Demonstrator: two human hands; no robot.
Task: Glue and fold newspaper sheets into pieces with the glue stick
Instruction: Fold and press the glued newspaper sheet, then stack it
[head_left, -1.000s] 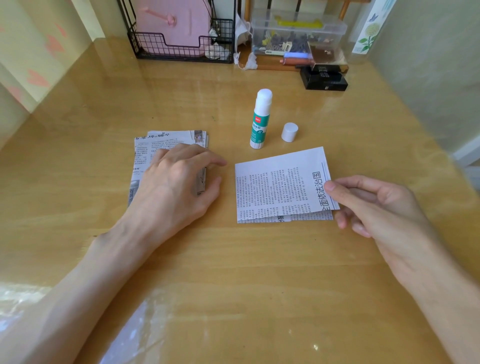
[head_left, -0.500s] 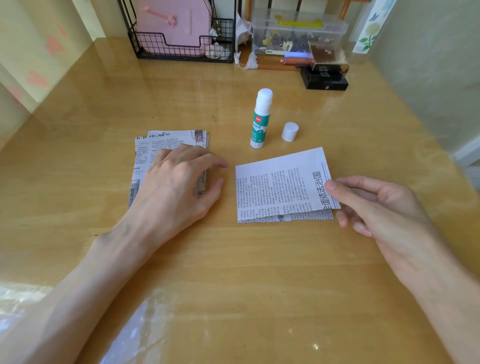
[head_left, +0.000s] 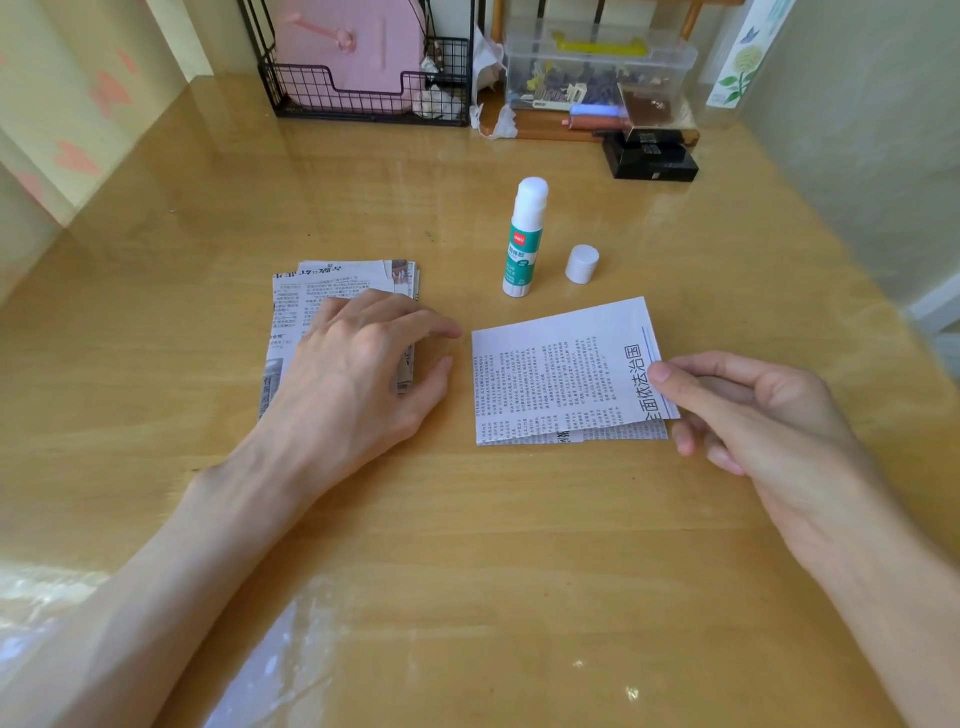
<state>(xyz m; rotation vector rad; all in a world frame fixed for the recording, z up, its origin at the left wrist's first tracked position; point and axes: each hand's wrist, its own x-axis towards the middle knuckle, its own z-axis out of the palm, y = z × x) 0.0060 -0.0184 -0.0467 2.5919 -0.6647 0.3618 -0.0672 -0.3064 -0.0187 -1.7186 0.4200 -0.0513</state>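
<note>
Left hand (head_left: 358, 374) lies spread flat on the newspaper stack (head_left: 311, 296) left of the glue stick (head_left: 523, 244); right hand (head_left: 753, 410) pinches the folded newspaper sheet (head_left: 561, 374) by its edge.

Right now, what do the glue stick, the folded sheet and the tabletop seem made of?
Glue stick: likely smooth plastic, with a glossy printed label. Folded sheet: thin matte newsprint, dense printed columns. Tabletop: wood grain, possibly under a clear cover, given the glare.
</note>
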